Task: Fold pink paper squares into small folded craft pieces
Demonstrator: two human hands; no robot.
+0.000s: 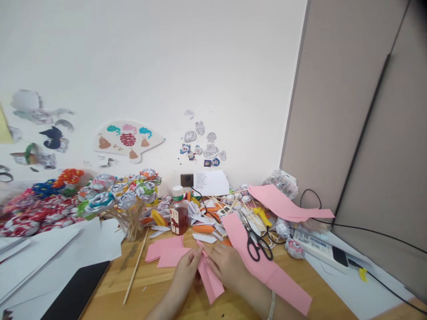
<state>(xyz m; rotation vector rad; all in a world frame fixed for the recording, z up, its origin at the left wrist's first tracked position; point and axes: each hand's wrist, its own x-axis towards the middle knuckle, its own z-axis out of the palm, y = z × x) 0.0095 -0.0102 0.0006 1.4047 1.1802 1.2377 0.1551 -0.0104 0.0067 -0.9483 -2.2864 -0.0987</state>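
Observation:
A folded strip of pink paper [210, 281] is held between my two hands above the wooden table. My left hand [187, 266] pinches its upper left edge, thumb on top. My right hand [228, 266] is closed on the strip from the other side, its fingers pressed against the fold. Just left of my left hand lie cut pink paper pieces [167, 250]. To the right of my right hand a long pink sheet [283, 282] carries black-handled scissors [256, 242]. The undersides of my fingers are hidden.
A bottle of reddish liquid [179, 213] stands behind my hands among paper scraps. A wooden stick [135, 269] and a black flat object [78, 291] lie left. Paper flowers [126, 195] crowd the back left. A power strip [322, 250] with cables sits right.

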